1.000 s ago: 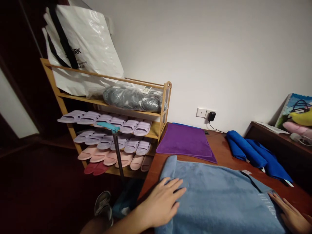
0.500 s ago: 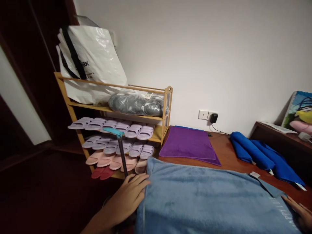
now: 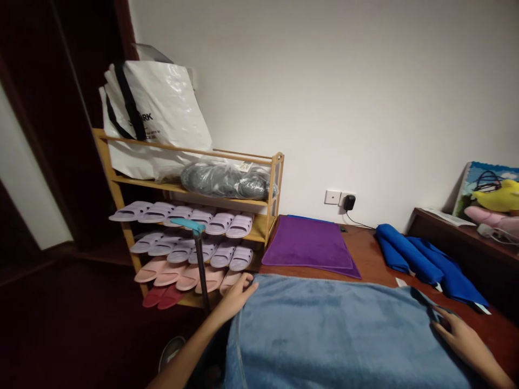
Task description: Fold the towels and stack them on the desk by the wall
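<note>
The left hand (image 3: 239, 297) is at the far left corner of the grey-blue cloth (image 3: 332, 335), its fingers bent and its thumb reaching over the edge; whether fabric is pinched between them cannot be told. The right hand (image 3: 460, 335) touches the same cloth at its right side, thumb and forefinger at a dark fold; whether they close on it cannot be told. The cloth lies spread between the two hands, over the near part of the table (image 3: 360, 251). Beyond the left hand and to its right, purple cloths (image 3: 308, 243) lie flat, one overlapping another. Beyond the right hand are blue cloths (image 3: 417, 259), rolled or folded, with white tags. To the left of the left hand, a pole (image 3: 199, 259) with a teal top stands before the rack (image 3: 259, 229), which bears rows of lilac slippers (image 3: 221, 222), pink slippers (image 3: 186, 276) and red slippers (image 3: 162, 296). Above these, farther from the left hand, are a plastic-wrapped grey bundle (image 3: 227, 179) and a white bag (image 3: 170, 108). An adapter (image 3: 349, 202) is plugged into the wall beyond the purple cloths.
</note>
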`<state>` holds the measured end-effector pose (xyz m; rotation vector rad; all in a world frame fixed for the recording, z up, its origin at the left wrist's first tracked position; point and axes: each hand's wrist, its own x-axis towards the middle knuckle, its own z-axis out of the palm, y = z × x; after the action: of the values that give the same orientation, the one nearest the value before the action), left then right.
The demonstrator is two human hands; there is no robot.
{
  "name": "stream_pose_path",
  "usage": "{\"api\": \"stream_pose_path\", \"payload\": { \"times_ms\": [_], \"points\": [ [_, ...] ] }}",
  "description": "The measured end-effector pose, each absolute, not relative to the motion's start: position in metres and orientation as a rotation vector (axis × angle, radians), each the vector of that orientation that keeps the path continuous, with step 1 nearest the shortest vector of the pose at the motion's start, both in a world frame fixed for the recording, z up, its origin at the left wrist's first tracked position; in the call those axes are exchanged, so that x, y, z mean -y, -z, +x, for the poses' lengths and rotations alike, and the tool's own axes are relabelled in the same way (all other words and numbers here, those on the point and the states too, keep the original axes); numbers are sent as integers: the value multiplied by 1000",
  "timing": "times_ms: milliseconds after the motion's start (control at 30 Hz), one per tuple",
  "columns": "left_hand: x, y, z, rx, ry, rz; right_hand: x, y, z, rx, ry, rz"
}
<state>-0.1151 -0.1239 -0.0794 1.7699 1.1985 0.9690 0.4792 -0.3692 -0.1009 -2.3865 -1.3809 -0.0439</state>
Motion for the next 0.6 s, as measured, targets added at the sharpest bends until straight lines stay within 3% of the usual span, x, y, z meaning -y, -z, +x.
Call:
{"api": "stream_pose_path", "payload": {
  "times_ms": [233, 600],
  "points": [
    [106, 82, -116, -1102, -1117, 1596, 344, 95, 500, 1075, 7, -2544],
    [102, 39, -135, -994, -1203, 1507, 306, 102, 545, 942, 70, -2582]
  ]
}}
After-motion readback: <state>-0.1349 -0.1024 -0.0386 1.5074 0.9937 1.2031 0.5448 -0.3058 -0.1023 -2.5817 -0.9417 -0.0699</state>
